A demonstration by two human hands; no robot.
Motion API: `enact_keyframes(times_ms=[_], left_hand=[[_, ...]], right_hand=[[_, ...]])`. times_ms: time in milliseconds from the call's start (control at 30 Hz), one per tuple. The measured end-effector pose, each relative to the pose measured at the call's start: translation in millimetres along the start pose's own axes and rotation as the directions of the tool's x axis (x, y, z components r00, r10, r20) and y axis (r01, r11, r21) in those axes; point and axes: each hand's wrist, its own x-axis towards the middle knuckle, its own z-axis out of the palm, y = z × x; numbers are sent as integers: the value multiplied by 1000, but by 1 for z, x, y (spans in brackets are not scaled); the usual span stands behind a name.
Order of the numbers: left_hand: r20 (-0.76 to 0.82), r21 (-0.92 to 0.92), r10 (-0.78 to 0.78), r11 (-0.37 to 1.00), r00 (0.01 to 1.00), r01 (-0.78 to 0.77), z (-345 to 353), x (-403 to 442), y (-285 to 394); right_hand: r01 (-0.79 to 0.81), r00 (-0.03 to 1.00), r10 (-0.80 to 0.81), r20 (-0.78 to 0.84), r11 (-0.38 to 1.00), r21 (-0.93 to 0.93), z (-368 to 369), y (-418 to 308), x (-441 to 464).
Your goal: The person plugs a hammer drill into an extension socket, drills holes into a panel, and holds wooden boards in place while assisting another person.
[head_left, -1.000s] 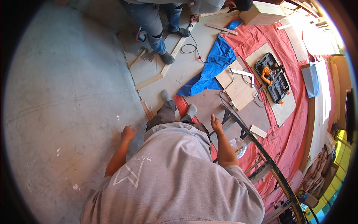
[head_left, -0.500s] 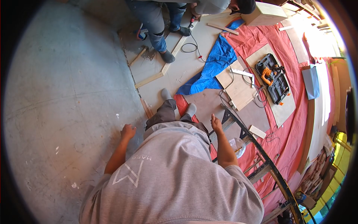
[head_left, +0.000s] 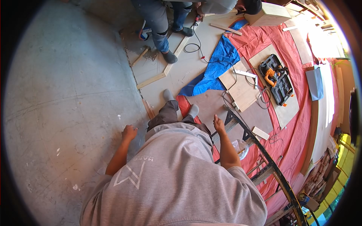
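Note:
My left hand hangs beside my body in front of a scuffed grey surface. Its fingers curl loosely, with one standing a little apart, and I see nothing in it. On the other side, my right hand is held out with the thumb raised and nothing visible in it. Closest to that hand is the top of a black-railed ladder, which runs down to the lower right; hand and ladder seem apart. A clear plastic bag shows near my right forearm.
Ahead, another person bends over a corded tool by wooden strips. Blue tarp and red sheeting cover the floor. An open case holds an orange power tool; a metal square lies on a plywood board.
The other person has shifted very slightly to the right. My hands keep nearly the same place and shape.

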Motion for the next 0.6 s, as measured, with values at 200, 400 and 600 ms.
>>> enact_keyframes(times_ms=[200, 400, 600], left_hand=[[0, -2, -12, 1000, 1000, 12, -4, -1, 3], [-2, 2, -1, 1000, 1000, 1, -6, -1, 2], [-15, 1, 5, 1000, 1000, -5, -11, -4, 5]], right_hand=[[-6, 1000, 6, -3, 1000, 5, -5, -6, -2], [10, 1000, -10, -6, 1000, -2, -5, -6, 0], [16, 1000, -15, -11, 1000, 9, -5, -5, 1]])
